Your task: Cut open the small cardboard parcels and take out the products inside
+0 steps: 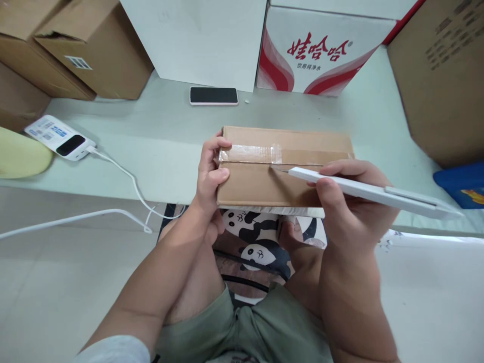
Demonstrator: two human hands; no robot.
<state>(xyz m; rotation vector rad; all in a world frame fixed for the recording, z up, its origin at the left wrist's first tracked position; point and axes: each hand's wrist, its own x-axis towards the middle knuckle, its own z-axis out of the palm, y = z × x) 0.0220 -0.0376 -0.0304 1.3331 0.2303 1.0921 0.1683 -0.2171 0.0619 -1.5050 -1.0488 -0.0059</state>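
A small brown cardboard box (264,186) rests at the front edge of the table, with clear tape (249,153) over the left part of its seam. My left hand (212,174) grips the box's left end, thumb and fingers bent around it. In my right hand (355,196) is a white utility knife (351,187), held between thumb and fingers. The knife's thin tip points left and meets the seam just below the tape's right end. Whether the blade has gone into the seam I cannot tell.
A phone (214,96) lies behind the box, before a white carton (204,40) and a red-and-white carton (302,55). At left are brown cartons (102,50) and a white device (60,137) with a cable (128,174). A large carton (442,85) and a blue item (461,184) stand right.
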